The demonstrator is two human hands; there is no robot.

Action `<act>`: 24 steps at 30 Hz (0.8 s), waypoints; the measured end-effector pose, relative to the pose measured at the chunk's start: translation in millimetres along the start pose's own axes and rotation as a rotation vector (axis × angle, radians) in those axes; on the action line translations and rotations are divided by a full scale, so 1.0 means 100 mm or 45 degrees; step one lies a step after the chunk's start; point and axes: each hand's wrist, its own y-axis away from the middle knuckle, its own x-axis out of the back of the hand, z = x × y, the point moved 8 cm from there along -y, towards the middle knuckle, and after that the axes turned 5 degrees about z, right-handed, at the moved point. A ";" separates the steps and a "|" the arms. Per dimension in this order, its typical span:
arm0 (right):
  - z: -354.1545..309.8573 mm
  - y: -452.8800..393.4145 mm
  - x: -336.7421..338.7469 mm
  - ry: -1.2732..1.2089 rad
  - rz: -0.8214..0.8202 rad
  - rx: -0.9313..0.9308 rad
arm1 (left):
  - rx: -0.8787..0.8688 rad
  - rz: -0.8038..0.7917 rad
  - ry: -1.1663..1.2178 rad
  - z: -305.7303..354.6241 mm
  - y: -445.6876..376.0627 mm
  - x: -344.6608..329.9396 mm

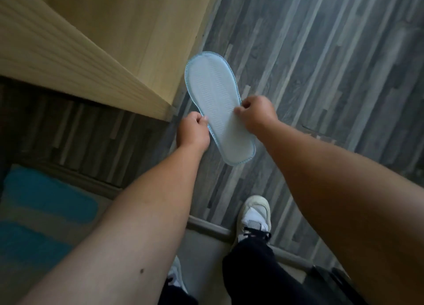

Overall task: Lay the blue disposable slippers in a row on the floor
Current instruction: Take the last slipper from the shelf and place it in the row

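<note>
I have one blue slipper [218, 107] up in the air in front of me, sole side toward my face — pale ribbed sole, blue stitched edging all round. It hangs over the grey plank floor [321, 63], just beside the corner of the light wooden cabinet [103, 40], toe end pointing away and heel end nearest me.

My left hand [192, 131] pinches the left edge near the middle, fingers closed on the rim with the thumb on top. My right hand [255, 114] does the same on the opposite edge, fingers curled and shut on the slipper. Both grips are narrow, edge pinches only.

I can't tell whether this is one slipper or a flat pair pressed together; from this side I see a single sole. No slippers lie on the floor in view, so I judge the row hasn't begun — this looks like the first piece, at the stage of being held ready or pulled apart.

Next I would need to turn it sole-down, bend toward the floor and set it flat on an open stretch of planks, clear of my white shoe [254, 215] and the cabinet, leaving room alongside for the others.
</note>
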 end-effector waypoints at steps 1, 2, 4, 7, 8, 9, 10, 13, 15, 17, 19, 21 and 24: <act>0.05 0.15 0.09 -0.020 0.001 -0.036 | -0.012 -0.016 -0.016 0.05 0.16 0.05; 0.08 0.31 0.17 -0.038 0.001 -0.066 | -0.030 -0.031 -0.022 0.10 0.31 0.11; 0.13 0.63 0.32 -0.068 0.009 -0.109 | -0.058 -0.080 -0.033 0.16 0.60 0.23; 0.17 1.10 0.49 -0.111 0.025 -0.141 | -0.095 -0.165 -0.034 0.23 0.99 0.46; 0.18 1.25 0.52 -0.140 0.028 -0.158 | -0.119 -0.189 -0.042 0.24 1.11 0.54; 0.20 1.40 0.53 -0.167 0.028 -0.184 | -0.137 -0.213 -0.051 0.26 1.24 0.63; 0.21 1.55 0.54 -0.193 0.028 -0.204 | -0.147 -0.240 -0.052 0.25 1.35 0.72; 0.14 2.00 0.57 -0.247 0.042 -0.230 | -0.145 -0.289 -0.044 0.14 1.62 0.98; 0.09 2.21 0.57 -0.262 0.039 -0.239 | -0.131 -0.295 -0.029 0.04 1.75 1.14; 0.05 2.37 0.52 -0.240 0.006 -0.233 | -0.110 -0.300 -0.026 -0.07 1.85 1.27; 0.02 2.48 0.42 -0.221 -0.039 -0.229 | -0.087 -0.287 -0.019 -0.21 1.92 1.40; -0.05 2.58 0.29 -0.211 -0.075 -0.206 | -0.062 -0.252 -0.020 -0.36 1.97 1.54; -0.19 2.71 0.06 -0.158 -0.137 -0.140 | -0.006 -0.173 0.007 -0.62 2.05 1.76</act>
